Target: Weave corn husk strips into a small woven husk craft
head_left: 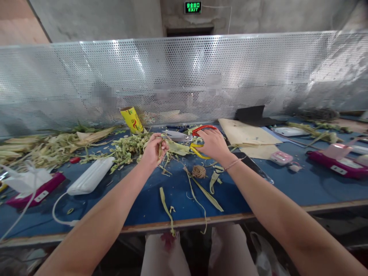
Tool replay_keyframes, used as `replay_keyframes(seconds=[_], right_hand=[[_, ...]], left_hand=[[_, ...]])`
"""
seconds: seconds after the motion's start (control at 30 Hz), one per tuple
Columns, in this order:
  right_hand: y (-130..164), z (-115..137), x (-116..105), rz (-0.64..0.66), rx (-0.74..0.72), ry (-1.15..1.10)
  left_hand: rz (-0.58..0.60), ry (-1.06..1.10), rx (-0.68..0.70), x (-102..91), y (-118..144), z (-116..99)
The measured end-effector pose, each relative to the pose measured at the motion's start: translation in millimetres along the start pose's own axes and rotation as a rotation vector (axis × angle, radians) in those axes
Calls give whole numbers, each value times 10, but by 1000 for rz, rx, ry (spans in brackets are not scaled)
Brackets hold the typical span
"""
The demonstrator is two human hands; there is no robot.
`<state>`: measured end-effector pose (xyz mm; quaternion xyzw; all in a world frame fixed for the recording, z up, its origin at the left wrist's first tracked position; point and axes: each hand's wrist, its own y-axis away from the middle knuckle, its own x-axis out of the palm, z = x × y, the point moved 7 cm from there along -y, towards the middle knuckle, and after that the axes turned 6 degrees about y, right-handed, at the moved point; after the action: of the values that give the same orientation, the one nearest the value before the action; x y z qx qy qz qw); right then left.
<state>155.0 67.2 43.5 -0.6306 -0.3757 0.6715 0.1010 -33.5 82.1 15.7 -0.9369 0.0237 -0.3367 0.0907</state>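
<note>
Your left hand (pixel 153 150) pinches a green leaf strip (pixel 175 147); your right hand (pixel 211 143) grips red-handled scissors (pixel 188 134), blades open on it: close them squarely next.

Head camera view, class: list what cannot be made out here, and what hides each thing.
- Left hand: its closed fingers hide how the green strip is gripped.
- Scissors: the right hand covers part of the red handles.
- Yellow can: print too small to read.
- Perforated screen: three patches are blurred.
</note>
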Motion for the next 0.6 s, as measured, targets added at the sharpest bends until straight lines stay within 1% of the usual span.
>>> replay_keyframes(seconds=[0.2,0.37,0.5,0.6], right_hand=[[-3,0,-24,17,-2,-14],[-3,1,-12,-9,-31,-39],[-3,-8,-18,-30,-45,-48],[-2,-15,-23,-12,-38,-29]], left_hand=[[-14,17,-43,22,23,41],[3,27,-86,53,50,60],[15,21,-78,70,62,56],[1,3,-66,71,64,50]])
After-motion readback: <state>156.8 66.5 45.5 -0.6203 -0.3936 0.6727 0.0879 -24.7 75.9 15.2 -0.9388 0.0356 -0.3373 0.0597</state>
